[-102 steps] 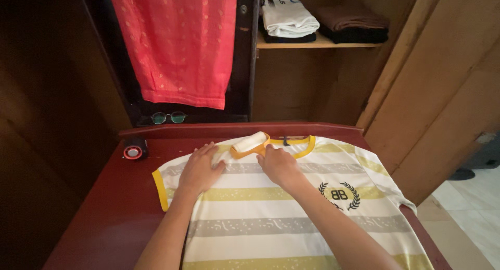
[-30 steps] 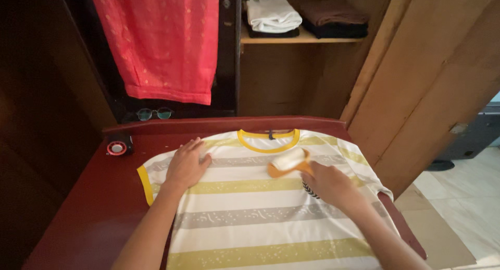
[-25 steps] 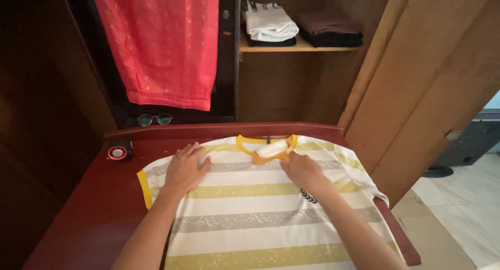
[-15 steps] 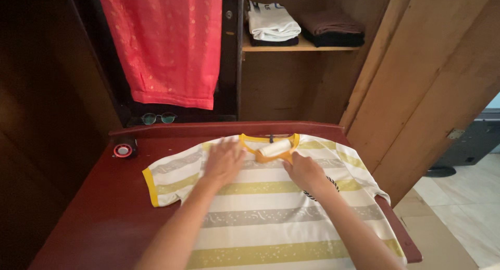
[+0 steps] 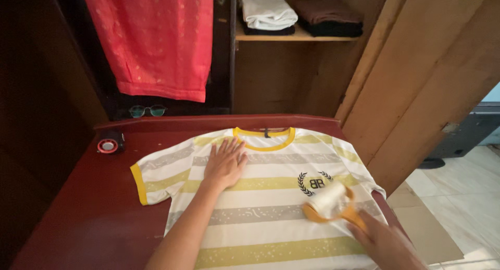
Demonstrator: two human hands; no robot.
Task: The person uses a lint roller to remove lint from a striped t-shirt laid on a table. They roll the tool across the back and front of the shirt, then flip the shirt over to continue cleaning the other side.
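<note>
A white T-shirt with yellow and grey stripes, yellow collar and a dark chest emblem lies flat on a dark red table. My left hand presses flat on the shirt's upper chest, fingers spread toward the collar. My right hand grips the orange handle of a lint roller. Its white roll rests on the shirt just below the emblem, near the right side.
A small black and red round object sits at the table's back left. Eyeglasses lie on a ledge behind. A red garment hangs in the open wardrobe; folded clothes fill a shelf. A wooden door stands right.
My right hand has drawn the lint roller from the collar down and right across the chest to below the emblem. My left hand stayed flat near the collar.
</note>
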